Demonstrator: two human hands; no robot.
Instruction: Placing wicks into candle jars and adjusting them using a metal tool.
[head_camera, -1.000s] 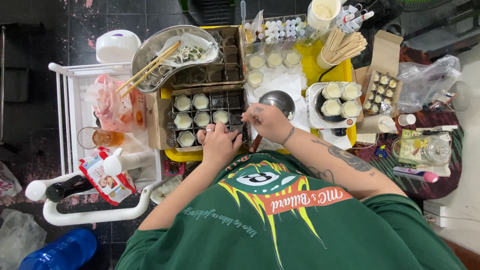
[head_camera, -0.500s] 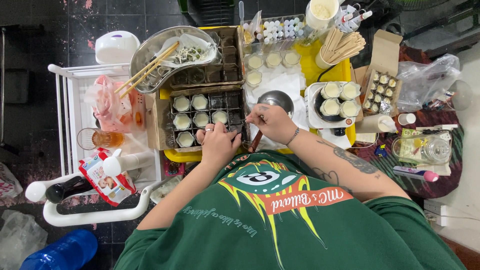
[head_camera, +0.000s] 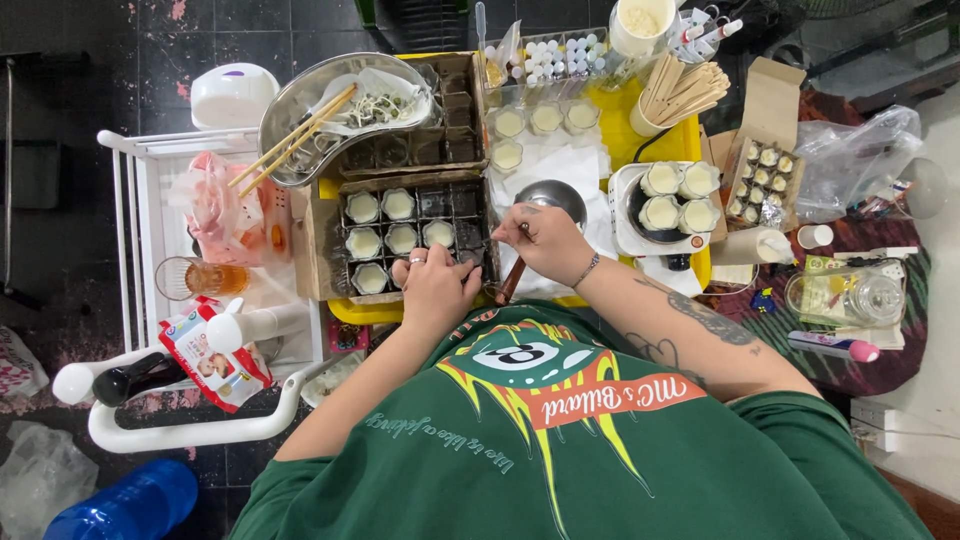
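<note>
Tray: the dark tray (head_camera: 470, 205) with little square holes sits in a cardboard box, at 11 o'clock from the person.
Done: seven small cups (head_camera: 402, 237) of pale wax fill its left side.
Left: the holes on the right look empty.
Left hand (head_camera: 436, 287): fingers curled on the tray's near edge.
Right hand (head_camera: 545, 243): pinched narrow at the tray's right edge; I cannot tell what it holds.
Near: a metal ladle (head_camera: 553, 196) just beyond it.

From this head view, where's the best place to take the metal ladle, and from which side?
Probably by the brown handle, from the near side. The ladle lies with its round bowl away from the person and the handle running back toward the body, so the handle end is the free, slim part. The right hand lies over its middle, and the left hand rests at the tray beside it.
</note>
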